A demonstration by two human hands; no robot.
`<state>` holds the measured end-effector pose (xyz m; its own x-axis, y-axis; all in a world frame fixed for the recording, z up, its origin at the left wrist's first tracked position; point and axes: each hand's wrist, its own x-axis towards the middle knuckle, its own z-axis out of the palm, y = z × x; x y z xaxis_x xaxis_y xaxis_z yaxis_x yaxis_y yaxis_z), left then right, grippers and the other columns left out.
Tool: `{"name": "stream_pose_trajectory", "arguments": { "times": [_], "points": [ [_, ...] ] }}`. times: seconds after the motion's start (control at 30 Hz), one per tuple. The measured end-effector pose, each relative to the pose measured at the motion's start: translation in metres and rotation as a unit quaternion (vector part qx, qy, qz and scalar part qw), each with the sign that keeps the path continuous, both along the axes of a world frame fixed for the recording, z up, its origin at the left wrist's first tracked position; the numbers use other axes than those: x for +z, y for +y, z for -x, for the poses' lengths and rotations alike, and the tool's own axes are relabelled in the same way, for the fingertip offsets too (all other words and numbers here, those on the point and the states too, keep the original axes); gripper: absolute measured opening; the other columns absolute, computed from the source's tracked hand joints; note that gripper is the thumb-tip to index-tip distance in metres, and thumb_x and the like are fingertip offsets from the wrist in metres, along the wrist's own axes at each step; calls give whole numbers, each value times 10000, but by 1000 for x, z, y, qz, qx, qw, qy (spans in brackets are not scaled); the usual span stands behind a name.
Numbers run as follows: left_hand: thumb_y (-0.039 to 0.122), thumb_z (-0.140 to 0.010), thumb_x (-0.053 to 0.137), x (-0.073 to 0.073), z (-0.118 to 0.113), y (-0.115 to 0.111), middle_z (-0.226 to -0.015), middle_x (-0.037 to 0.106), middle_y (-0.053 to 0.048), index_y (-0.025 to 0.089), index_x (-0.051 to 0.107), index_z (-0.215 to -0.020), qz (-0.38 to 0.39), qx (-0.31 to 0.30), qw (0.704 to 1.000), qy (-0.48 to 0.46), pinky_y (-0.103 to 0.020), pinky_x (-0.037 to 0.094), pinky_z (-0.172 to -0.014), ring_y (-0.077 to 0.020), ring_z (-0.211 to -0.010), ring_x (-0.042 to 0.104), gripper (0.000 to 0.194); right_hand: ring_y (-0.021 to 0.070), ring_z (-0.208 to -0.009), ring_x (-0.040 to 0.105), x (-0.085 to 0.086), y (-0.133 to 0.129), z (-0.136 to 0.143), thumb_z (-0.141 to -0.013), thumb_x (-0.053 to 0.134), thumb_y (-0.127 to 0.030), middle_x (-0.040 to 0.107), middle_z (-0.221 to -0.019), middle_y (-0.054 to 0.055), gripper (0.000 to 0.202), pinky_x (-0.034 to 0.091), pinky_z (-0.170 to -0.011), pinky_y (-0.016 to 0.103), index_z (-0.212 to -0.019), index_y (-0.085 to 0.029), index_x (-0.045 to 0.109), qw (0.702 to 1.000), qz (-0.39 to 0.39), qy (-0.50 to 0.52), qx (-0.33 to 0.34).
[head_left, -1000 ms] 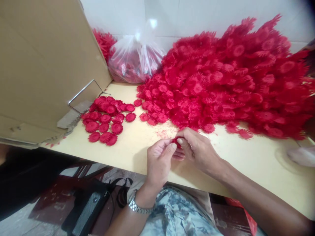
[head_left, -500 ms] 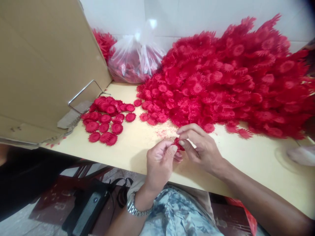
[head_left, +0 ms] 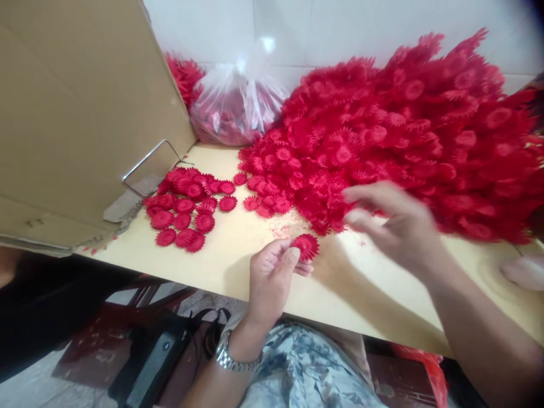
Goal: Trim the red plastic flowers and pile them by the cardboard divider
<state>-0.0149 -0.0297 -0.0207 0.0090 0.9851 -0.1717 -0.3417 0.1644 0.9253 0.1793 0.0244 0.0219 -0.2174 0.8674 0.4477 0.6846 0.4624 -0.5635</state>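
Note:
My left hand (head_left: 274, 272) pinches a round red disc with a toothed edge (head_left: 306, 247) between thumb and fingers, above the pale tabletop (head_left: 238, 255). My right hand (head_left: 391, 224), smeared by motion, is raised at the front edge of a large heap of red toothed pieces (head_left: 361, 130); its thumb and fingers are apart with nothing visible between them. To the left lies a smaller group of red discs (head_left: 182, 207), flat and partly overlapping. Red crumbs are scattered on the table beyond my left hand.
A cardboard box (head_left: 85, 113) with a bent metal wire (head_left: 144, 164) stands at the left. Behind the small group sits a clear plastic bag (head_left: 238, 107) of red pieces. A black bag (head_left: 157, 357) is below the table.
My right hand has let go of the red piece and moved right and up toward the heap. The piece in my left hand now shows its round face. The view has shifted slightly.

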Motion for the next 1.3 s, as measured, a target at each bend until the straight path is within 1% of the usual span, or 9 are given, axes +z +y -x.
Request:
{"name": "stream_pose_trajectory", "arguments": {
  "times": [0.03,0.1,0.2,0.4,0.7,0.8,0.93,1.1,1.3],
  "points": [
    [298,-799,596,0,-1,0,-631,656,-16,129,638,-799,-9,-12,1000,3,-248,533,-572,-125,-568,627,174,191,-788,604,-4,-8,15,-787,625,-338,636,-886,54,225,497,-681,329,-966,-202,608,992,91,36,74],
    [297,-818,575,1,-2,-1,-668,664,-23,130,650,-838,-27,-35,999,12,-254,539,-609,-125,-602,631,183,143,-645,594,-13,-19,38,-808,599,-331,622,-718,17,166,490,-586,279,-868,-178,582,949,242,135,154],
    [295,-831,559,3,-2,-4,-720,675,-34,130,653,-874,-38,-48,998,30,-256,541,-641,-124,-638,635,195,123,-576,580,-22,-26,53,-822,566,-286,590,-619,-7,130,478,-547,259,-767,-171,540,901,323,238,163],
    [250,-787,613,6,-6,-5,-720,671,-26,125,634,-864,-20,-43,998,43,-232,538,-653,-121,-666,641,148,116,-536,562,-24,-28,52,-790,558,-241,594,-601,-3,108,453,-502,236,-711,-168,549,933,267,224,92],
    [222,-794,603,-4,-7,-4,-596,647,3,135,635,-736,-13,-5,1000,0,-236,534,-561,-110,-546,610,109,101,-546,548,-27,-33,55,-844,445,-128,590,-631,-6,119,431,-522,214,-838,-172,555,981,138,78,109],
    [202,-790,601,-3,-5,-5,-572,646,-1,134,641,-719,-3,0,998,-56,-240,523,-538,-120,-533,611,106,122,-656,577,-29,-32,55,-858,458,-136,608,-770,21,151,459,-590,232,-988,-190,513,991,51,47,113],
    [194,-782,604,0,-5,-5,-557,643,-8,130,648,-710,2,10,996,-85,-241,513,-522,-127,-529,610,106,164,-828,565,-32,-30,53,-855,509,-162,567,-874,59,102,474,-693,281,-946,-207,499,990,-40,44,128],
    [206,-792,599,-2,-5,-6,-574,638,0,138,633,-709,-10,-3,999,-48,-227,500,-530,-113,-531,596,113,138,-779,543,-30,-28,55,-858,466,-94,540,-860,59,102,457,-648,255,-857,-190,498,984,-23,59,164],
    [231,-803,587,-4,-5,-8,-542,595,29,155,577,-668,-20,17,999,-21,-213,458,-518,-91,-492,547,155,121,-676,498,-24,-30,60,-862,441,-100,528,-769,30,130,417,-592,244,-771,-193,444,988,-4,71,141]
  ]
}}
